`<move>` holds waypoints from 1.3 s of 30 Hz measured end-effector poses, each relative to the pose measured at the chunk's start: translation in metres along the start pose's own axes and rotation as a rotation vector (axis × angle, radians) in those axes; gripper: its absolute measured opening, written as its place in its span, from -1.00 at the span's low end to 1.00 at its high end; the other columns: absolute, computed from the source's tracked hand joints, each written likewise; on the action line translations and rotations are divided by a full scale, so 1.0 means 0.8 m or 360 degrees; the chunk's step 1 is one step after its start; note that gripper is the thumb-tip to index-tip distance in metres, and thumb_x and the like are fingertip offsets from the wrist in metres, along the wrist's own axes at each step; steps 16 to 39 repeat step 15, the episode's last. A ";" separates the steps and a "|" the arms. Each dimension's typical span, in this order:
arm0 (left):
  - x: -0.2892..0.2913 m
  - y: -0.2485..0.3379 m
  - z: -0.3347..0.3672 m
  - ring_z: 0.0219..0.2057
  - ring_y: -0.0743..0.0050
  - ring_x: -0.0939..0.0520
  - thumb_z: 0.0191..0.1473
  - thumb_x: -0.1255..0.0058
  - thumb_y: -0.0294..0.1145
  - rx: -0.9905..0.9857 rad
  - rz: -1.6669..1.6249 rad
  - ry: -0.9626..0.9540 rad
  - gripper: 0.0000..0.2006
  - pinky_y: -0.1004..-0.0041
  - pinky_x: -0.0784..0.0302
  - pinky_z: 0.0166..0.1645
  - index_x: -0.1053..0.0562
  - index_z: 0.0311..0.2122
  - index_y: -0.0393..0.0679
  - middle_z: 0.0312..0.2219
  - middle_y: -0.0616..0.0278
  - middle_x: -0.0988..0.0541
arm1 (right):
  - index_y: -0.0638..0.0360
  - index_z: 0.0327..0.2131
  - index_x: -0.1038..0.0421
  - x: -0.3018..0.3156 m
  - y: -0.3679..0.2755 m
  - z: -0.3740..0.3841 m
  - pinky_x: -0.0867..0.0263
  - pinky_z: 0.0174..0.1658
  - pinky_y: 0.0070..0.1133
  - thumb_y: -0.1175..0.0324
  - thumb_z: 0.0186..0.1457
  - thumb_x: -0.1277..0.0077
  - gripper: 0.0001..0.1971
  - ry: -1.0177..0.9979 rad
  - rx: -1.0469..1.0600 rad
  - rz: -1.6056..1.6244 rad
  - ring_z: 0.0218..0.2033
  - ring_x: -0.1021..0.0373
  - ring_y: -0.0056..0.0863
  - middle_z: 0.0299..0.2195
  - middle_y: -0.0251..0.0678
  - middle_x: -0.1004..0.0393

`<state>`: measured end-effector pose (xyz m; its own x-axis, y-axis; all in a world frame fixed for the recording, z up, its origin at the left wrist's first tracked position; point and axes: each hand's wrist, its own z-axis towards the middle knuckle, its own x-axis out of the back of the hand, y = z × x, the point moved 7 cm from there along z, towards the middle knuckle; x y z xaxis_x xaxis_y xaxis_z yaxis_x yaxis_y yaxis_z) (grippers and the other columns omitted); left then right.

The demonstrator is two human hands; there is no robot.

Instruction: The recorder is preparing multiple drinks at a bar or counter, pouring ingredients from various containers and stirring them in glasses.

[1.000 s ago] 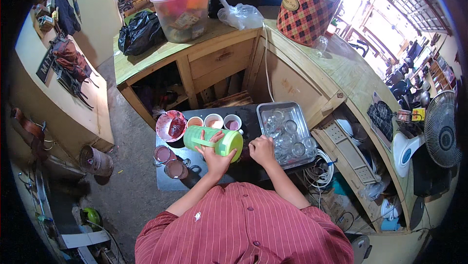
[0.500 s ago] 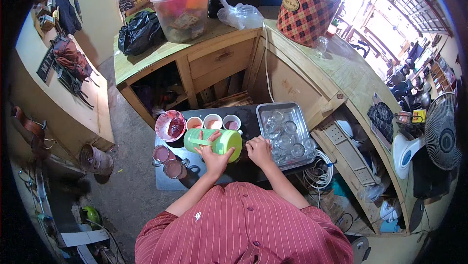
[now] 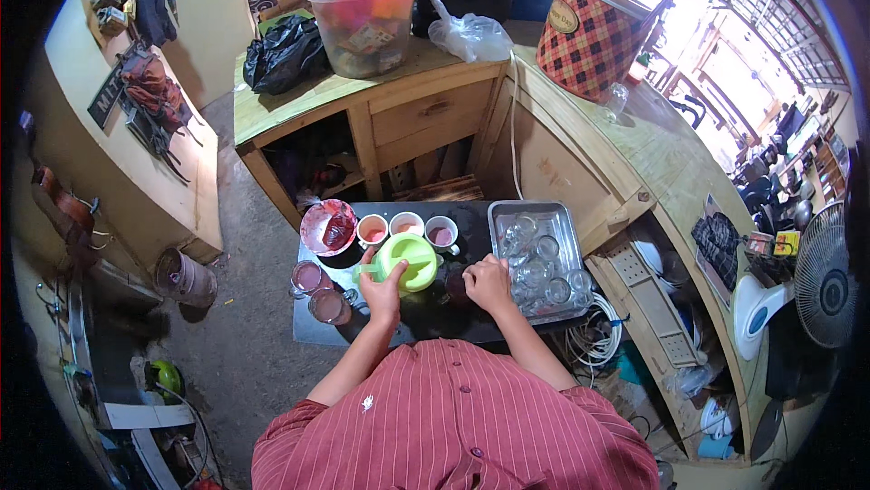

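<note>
A light green pitcher [image 3: 417, 264] with a lid stands upright on or just above the low black table [image 3: 319, 327]. My left hand [image 3: 381, 295] grips it on its left side, by the handle. My right hand [image 3: 489, 283] is closed at a dark-looking glass mug [image 3: 458, 283], apparently at its handle; the fingertips are partly hidden. Two glass mugs of brownish-pink drink, one farther [image 3: 311, 276] and one nearer [image 3: 330, 307], stand left of my left hand. Beyond the pitcher are three white cups [image 3: 372, 230] and a pink-and-white bowl [image 3: 314, 229] holding a dark red packet.
A metal tray [image 3: 494, 218] of several clear glasses lies right of my right hand. A wooden counter [image 3: 435, 82] wraps around the far and right sides, carrying a pink-lidded tub [image 3: 362, 37], a plaid cooler [image 3: 589, 37] and a fan [image 3: 829, 273]. Coiled white cable [image 3: 598, 336] hangs below the tray.
The pitcher has gone from tilted on its side to upright, turned by my left hand. My right hand stays beside the tray. The whole view has shifted slightly.
</note>
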<state>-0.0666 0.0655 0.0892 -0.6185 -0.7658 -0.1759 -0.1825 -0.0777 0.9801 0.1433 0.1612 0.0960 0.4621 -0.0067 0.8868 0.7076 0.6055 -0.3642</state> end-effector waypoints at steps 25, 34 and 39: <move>0.069 -0.100 0.007 -0.17 0.50 -0.51 0.05 -0.09 -0.23 0.0503 0.0032 -0.0003 -0.39 0.63 -0.39 -0.15 -0.15 0.13 -0.30 -0.07 0.00 -0.41 | 0.07 -0.58 -0.53 -0.004 0.003 0.001 -0.15 -0.26 -0.37 0.29 -0.14 -0.08 -0.88 0.0055 -0.0006 -0.0071 -0.33 -0.37 -0.39 -0.51 -0.38 -0.53; 0.069 -0.100 0.007 -0.17 0.50 -0.51 0.05 -0.09 -0.23 0.0503 0.0032 -0.0003 -0.39 0.63 -0.39 -0.15 -0.15 0.13 -0.30 -0.07 0.00 -0.41 | 0.07 -0.58 -0.53 -0.004 0.003 0.001 -0.15 -0.26 -0.37 0.29 -0.14 -0.08 -0.88 0.0055 -0.0006 -0.0071 -0.33 -0.37 -0.39 -0.51 -0.38 -0.53; 0.069 -0.100 0.007 -0.17 0.50 -0.51 0.05 -0.09 -0.23 0.0503 0.0032 -0.0003 -0.39 0.63 -0.39 -0.15 -0.15 0.13 -0.30 -0.07 0.00 -0.41 | 0.07 -0.58 -0.53 -0.004 0.003 0.001 -0.15 -0.26 -0.37 0.29 -0.14 -0.08 -0.88 0.0055 -0.0006 -0.0071 -0.33 -0.37 -0.39 -0.51 -0.38 -0.53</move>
